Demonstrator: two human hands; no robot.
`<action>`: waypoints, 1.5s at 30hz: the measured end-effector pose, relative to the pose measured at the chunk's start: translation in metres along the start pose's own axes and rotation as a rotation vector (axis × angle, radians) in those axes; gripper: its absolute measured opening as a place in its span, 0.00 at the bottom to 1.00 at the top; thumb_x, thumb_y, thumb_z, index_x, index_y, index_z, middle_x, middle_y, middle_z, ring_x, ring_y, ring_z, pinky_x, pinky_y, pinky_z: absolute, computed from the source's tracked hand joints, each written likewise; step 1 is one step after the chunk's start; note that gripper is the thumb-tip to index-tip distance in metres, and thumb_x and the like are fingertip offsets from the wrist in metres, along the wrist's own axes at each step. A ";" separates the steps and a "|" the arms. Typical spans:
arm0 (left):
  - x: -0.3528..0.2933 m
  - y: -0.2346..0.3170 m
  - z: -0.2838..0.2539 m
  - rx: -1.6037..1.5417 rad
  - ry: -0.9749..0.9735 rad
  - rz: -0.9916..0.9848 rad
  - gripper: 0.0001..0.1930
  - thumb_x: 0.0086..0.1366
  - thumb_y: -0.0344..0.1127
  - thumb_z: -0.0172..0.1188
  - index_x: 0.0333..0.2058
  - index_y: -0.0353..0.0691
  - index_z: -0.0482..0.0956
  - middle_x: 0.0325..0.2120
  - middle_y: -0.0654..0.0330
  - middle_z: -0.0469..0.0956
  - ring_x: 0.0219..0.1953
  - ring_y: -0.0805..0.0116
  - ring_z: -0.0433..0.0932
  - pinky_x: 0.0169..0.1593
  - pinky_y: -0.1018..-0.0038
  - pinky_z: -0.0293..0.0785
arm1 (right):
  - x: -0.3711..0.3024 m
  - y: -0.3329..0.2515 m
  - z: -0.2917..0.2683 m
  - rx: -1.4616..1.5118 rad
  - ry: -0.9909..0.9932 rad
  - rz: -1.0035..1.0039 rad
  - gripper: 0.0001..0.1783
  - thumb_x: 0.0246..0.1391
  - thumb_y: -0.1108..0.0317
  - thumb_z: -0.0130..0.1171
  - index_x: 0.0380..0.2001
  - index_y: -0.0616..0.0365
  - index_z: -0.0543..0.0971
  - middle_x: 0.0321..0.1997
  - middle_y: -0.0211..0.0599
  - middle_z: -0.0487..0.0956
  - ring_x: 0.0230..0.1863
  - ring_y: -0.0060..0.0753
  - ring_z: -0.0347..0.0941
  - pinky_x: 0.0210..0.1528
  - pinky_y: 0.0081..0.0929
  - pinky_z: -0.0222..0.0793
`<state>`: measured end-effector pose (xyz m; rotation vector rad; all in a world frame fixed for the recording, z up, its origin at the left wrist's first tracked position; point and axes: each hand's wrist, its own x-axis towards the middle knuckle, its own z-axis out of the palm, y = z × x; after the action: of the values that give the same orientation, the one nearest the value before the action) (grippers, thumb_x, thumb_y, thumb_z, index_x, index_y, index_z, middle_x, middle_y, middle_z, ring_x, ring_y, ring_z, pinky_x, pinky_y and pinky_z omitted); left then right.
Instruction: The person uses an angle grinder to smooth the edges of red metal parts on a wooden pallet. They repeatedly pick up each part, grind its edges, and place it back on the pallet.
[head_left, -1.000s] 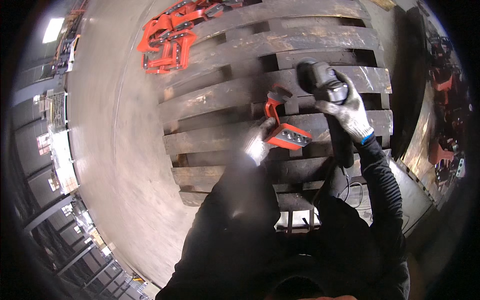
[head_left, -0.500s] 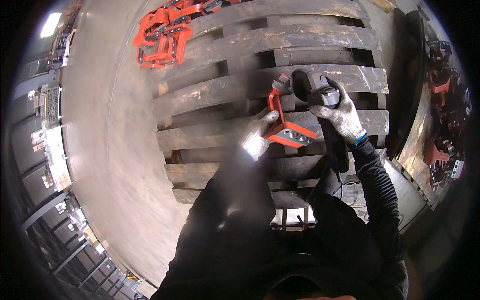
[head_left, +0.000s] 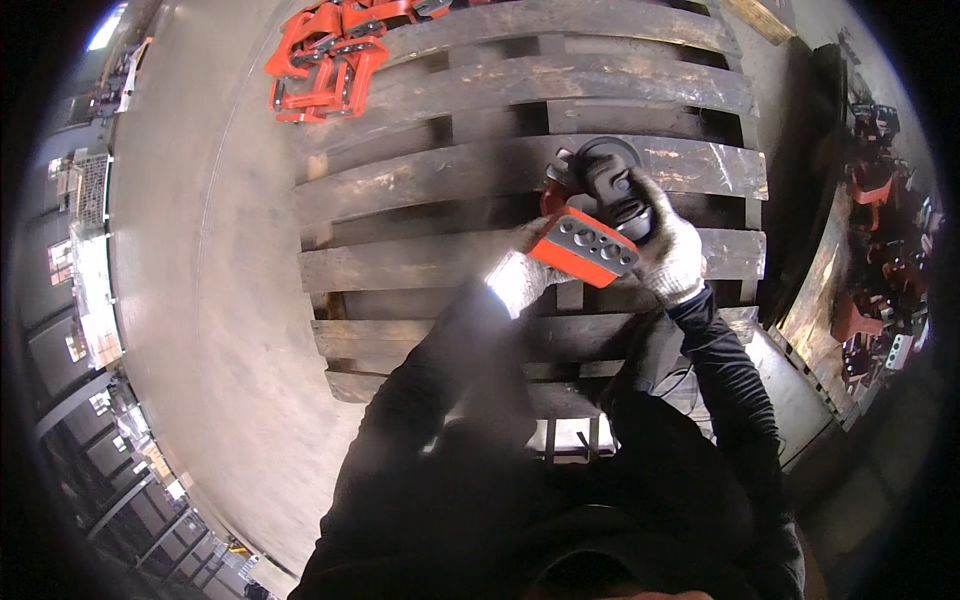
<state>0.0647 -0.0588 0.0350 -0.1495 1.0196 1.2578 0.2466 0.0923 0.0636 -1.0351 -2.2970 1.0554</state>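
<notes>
My left hand, in a pale knit glove, is closed on a red metal bracket. The bracket's bare grey end face with several round holes is turned up towards me. My right hand, gloved alike, grips a dark angle grinder by its body. Its round head lies close beside the far end of the bracket; whether the disc touches the metal cannot be made out. Part of the bracket's arm is hidden behind the plate and the grinder.
Beneath my hands lies a worn wooden pallet with gaps between its slats. A pile of red brackets sits at its far left corner. More red and dark parts stand at the right beside a wooden board. Concrete floor stretches leftward.
The bracket has been turned so its holed face shows more fully. My right hand has brought the grinder a little left and nearer, tilting it over the bracket.
</notes>
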 end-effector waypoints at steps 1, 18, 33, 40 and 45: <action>0.001 -0.004 0.000 0.002 0.004 0.010 0.21 0.75 0.43 0.55 0.59 0.36 0.72 0.49 0.49 0.81 0.47 0.57 0.84 0.50 0.56 0.85 | 0.001 -0.003 0.000 -0.041 -0.049 -0.006 0.51 0.43 0.56 0.79 0.70 0.44 0.67 0.42 0.52 0.85 0.41 0.54 0.84 0.41 0.42 0.80; -0.007 -0.003 0.013 -0.059 -0.053 0.021 0.22 0.76 0.46 0.53 0.61 0.38 0.73 0.52 0.52 0.81 0.50 0.59 0.84 0.51 0.57 0.85 | 0.003 -0.011 0.000 -0.175 -0.139 -0.074 0.47 0.49 0.63 0.70 0.73 0.36 0.64 0.42 0.52 0.84 0.41 0.54 0.84 0.43 0.43 0.80; 0.001 -0.002 -0.020 -0.053 -0.089 0.064 0.23 0.75 0.47 0.54 0.60 0.38 0.73 0.51 0.53 0.81 0.50 0.58 0.83 0.52 0.56 0.84 | -0.009 -0.005 0.001 -0.239 -0.099 -0.017 0.53 0.43 0.54 0.78 0.72 0.37 0.64 0.42 0.49 0.84 0.40 0.52 0.84 0.42 0.44 0.81; 0.003 -0.003 -0.020 -0.019 -0.099 0.083 0.23 0.75 0.48 0.54 0.60 0.38 0.73 0.50 0.53 0.81 0.49 0.58 0.83 0.52 0.56 0.84 | -0.009 0.000 0.001 -0.290 -0.116 0.020 0.52 0.43 0.54 0.78 0.72 0.38 0.65 0.40 0.50 0.84 0.39 0.52 0.84 0.41 0.43 0.81; 0.013 -0.012 -0.035 0.233 -0.178 0.302 0.23 0.75 0.48 0.54 0.59 0.38 0.73 0.50 0.53 0.82 0.49 0.58 0.83 0.52 0.56 0.84 | -0.009 -0.002 0.006 -0.255 -0.083 -0.043 0.52 0.41 0.55 0.78 0.71 0.37 0.66 0.39 0.49 0.84 0.38 0.52 0.84 0.41 0.43 0.81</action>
<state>0.0551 -0.0750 0.0009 0.3016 1.0504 1.3843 0.2476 0.0817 0.0611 -1.0477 -2.5588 0.8175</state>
